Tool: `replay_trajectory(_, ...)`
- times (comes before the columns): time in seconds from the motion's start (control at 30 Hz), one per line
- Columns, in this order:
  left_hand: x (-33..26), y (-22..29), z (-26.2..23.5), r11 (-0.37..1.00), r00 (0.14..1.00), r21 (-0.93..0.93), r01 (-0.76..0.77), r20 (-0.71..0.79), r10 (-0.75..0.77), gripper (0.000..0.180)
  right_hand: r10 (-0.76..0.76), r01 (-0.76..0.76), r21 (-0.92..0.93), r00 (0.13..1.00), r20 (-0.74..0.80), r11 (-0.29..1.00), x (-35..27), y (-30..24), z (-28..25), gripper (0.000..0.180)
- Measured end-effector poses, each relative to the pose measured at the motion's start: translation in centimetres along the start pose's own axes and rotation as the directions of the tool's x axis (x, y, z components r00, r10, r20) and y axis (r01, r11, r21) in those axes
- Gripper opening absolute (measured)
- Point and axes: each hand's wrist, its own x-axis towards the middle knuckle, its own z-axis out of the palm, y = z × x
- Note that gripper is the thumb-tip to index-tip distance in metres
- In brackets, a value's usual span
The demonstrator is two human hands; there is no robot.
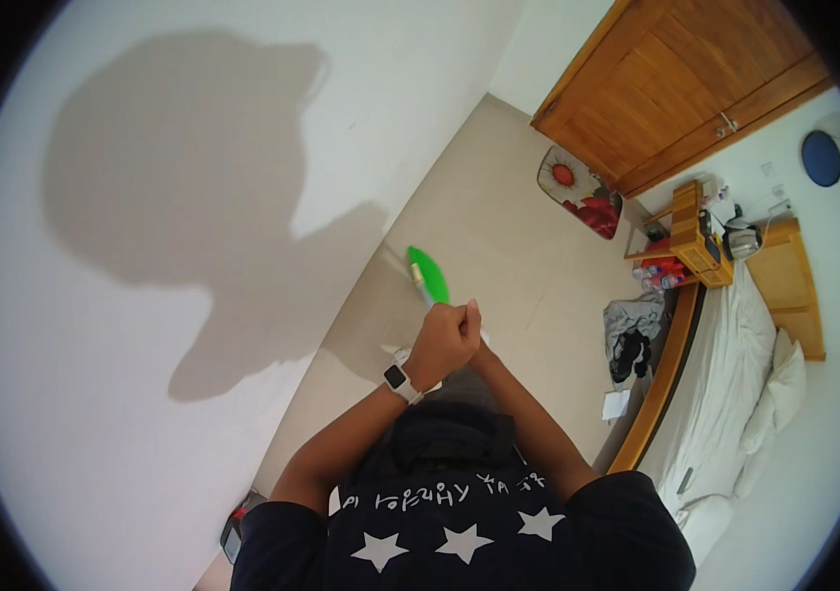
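Wall (pixel 144 325): runs close along the left; both hands work just beside it, with little room on that side.
Floor (pixel 499 246): bare tile stretches ahead and to the right of the left hand (pixel 443 340) and the green broom head (pixel 429 273); this is the widest free path.
Bed (pixel 725 394): its wooden frame closes off the right.
Clothes pile (pixel 630 340): lies on the floor beside the bed frame, narrowing the gap there.
Cabinet (pixel 686 89): blocks the far right corner, with a flowered mat (pixel 578 192) at its foot.

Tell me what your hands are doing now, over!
Left hand closed on a thin handle, right hand mostly hidden behind it. Green broom head down on the floor near the wall. Nothing blocking it.
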Motion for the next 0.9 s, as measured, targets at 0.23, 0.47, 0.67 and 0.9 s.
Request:
replay_trajectory(0.23, -4.4, -0.1, -2.0, 0.979, 0.992, 0.167, 0.121, 0.006, -0.124, 0.044, 0.088, -0.244, 0.348, 0.909, 0.408, 0.905, -2.3, -3.6, 5.3, 0.015)
replay_trajectory(0.47, -4.6, 7.3, -5.7, 0.986, 0.987, 0.107, 0.130, 0.082, -0.139, 0.042, 0.057, -0.120, 0.203, 0.955, 0.291, 0.972, -7.8, -9.6, 1.6, 0.014)
replay_trajectory(0.67, -4.3, 12.3, -7.0, 0.996, 0.989, -0.035, -0.078, 0.124, 0.082, 0.036, 0.005, 0.047, -0.167, 0.954, 0.300, 0.985, -4.5, -21.7, 1.1, 0.016)
replay_trajectory(0.9, -4.0, 8.8, -5.3, 0.977, 0.998, -0.215, -0.003, 0.054, 0.015, 0.042, -0.154, 0.238, -0.478, 0.966, 0.208, 0.846, -2.1, -20.0, 0.1, 0.015)
